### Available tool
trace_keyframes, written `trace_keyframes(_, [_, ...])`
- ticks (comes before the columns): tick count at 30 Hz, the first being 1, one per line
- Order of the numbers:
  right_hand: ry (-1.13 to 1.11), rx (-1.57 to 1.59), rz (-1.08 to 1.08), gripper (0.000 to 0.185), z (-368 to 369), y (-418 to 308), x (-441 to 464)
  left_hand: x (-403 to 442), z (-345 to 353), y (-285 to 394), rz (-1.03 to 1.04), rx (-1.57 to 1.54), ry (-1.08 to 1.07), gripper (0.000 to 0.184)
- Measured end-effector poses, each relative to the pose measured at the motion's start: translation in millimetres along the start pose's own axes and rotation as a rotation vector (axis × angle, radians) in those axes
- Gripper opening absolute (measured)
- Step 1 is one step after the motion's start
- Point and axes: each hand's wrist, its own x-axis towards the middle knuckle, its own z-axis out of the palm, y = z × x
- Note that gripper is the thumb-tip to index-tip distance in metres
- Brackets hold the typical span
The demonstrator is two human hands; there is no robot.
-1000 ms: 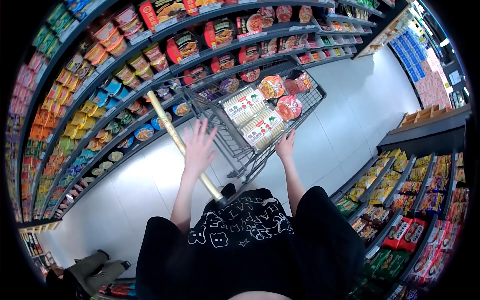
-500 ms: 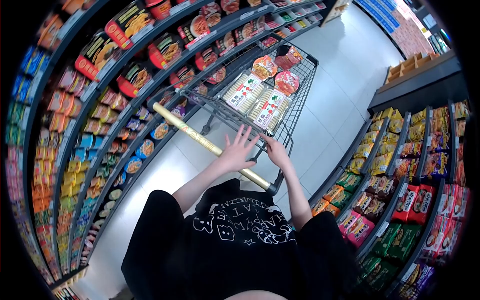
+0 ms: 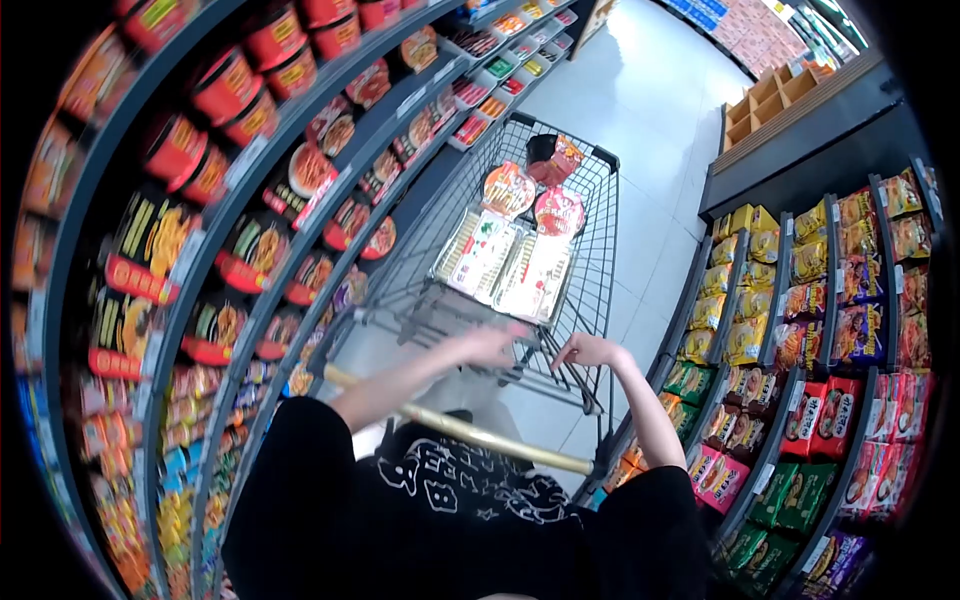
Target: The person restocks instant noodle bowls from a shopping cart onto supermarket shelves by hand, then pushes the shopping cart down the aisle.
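A wire shopping cart (image 3: 592, 270) stands ahead of me, its pale gold handle bar (image 3: 500, 438) close to my shirt. Inside lie two clear trays of pale food (image 3: 505, 265), two round noodle bowls (image 3: 559, 212) and a dark red package (image 3: 553, 160). My left hand (image 3: 492, 346) is above the space between handle and basket, blurred by motion, so its fingers cannot be made out. My right hand (image 3: 588, 350) hovers at the near right end of the basket with curled fingers; whether they touch the wire is unclear.
Shelves of noodle bowls and cups (image 3: 215, 330) curve along the left. Racks of bagged noodles (image 3: 790, 330) line the right, with a wooden compartment display (image 3: 768, 105) behind them. A tiled aisle floor (image 3: 640, 160) runs ahead between them.
The cart has swung round to point more straight up the aisle. My left hand has gone from spread over the handle to further right, and my right hand's fingers have curled.
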Motion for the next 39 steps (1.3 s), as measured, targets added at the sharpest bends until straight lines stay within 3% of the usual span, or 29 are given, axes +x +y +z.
trace_keyframes(2, [0.102, 0.009, 0.009, 0.027, -39, 8, -5, 31, 30, -10, -0.034, -0.133, -0.241, 0.040])
trace_keyframes(3, [0.184, -0.009, 0.131, 0.027, -59, 21, 9, 28, 20, -6, -0.082, -0.096, -0.230, 0.037])
trace_keyframes(4, [0.297, 0.117, 0.142, 0.032, -88, 21, 17, 24, 4, 5, -0.132, -0.057, -0.220, 0.034])
trace_keyframes(6, [0.604, -0.037, 0.177, 0.048, -146, 46, 47, 29, -2, -1, -0.101, -0.008, -0.370, 0.035])
trace_keyframes(8, [0.807, -0.076, 0.205, 0.069, -225, 59, 66, 43, 8, -5, -0.114, -0.071, -0.307, 0.033])
trace_keyframes(9, [0.957, -0.085, 0.065, 0.076, -258, 101, 84, 48, 14, -1, -0.112, -0.095, -0.279, 0.031])
trace_keyframes(11, [1.147, -0.195, 0.088, 0.083, -317, 132, 125, 46, 16, -3, -0.123, -0.179, -0.233, 0.028])
trace_keyframes(12, [1.184, -0.142, 0.236, 0.087, -344, 138, 140, 46, 11, -5, -0.134, -0.232, -0.209, 0.028])
trace_keyframes(13, [1.263, -0.061, 0.147, 0.090, -370, 158, 161, 48, 7, -3, -0.177, -0.241, -0.228, 0.028])
trace_keyframes(14, [1.312, 0.052, 0.213, 0.091, -392, 168, 182, 53, 4, -1, -0.228, -0.244, -0.241, 0.028])
trace_keyframes(16, [1.347, 0.119, 0.257, 0.096, -418, 184, 212, 50, 20, -4, -0.165, -0.254, -0.111, 0.032])
trace_keyframes(19, [1.270, -0.061, 0.403, 0.110, -423, 189, 248, 59, 15, 5, -0.250, -0.126, -0.309, 0.041])
trace_keyframes(20, [1.337, -0.064, 0.326, 0.115, -416, 195, 260, 61, 18, 5, -0.267, -0.144, -0.320, 0.041])
trace_keyframes(22, [1.292, -0.230, 0.523, 0.117, -404, 173, 265, 60, 18, 7, -0.203, 0.035, -0.258, 0.041])
trace_keyframes(25, [1.430, -0.302, 0.410, 0.110, -397, 181, 279, 68, -9, 14, -0.261, -0.027, -0.321, 0.044])
trace_keyframes(28, [1.411, -0.319, 0.475, 0.103, -400, 182, 288, 74, -15, 14, -0.316, -0.132, -0.408, 0.050])
trace_keyframes(36, [1.407, -0.314, 0.344, 0.096, -402, 197, 285, 71, -16, 17, -0.271, 0.019, -0.386, 0.047])
trace_keyframes(38, [1.354, -0.446, 0.570, 0.102, -409, 202, 283, 69, -8, 18, -0.277, 0.028, -0.362, 0.046])
trace_keyframes(39, [1.322, -0.496, 0.562, 0.103, -411, 193, 273, 69, -4, 18, -0.269, 0.029, -0.340, 0.046])
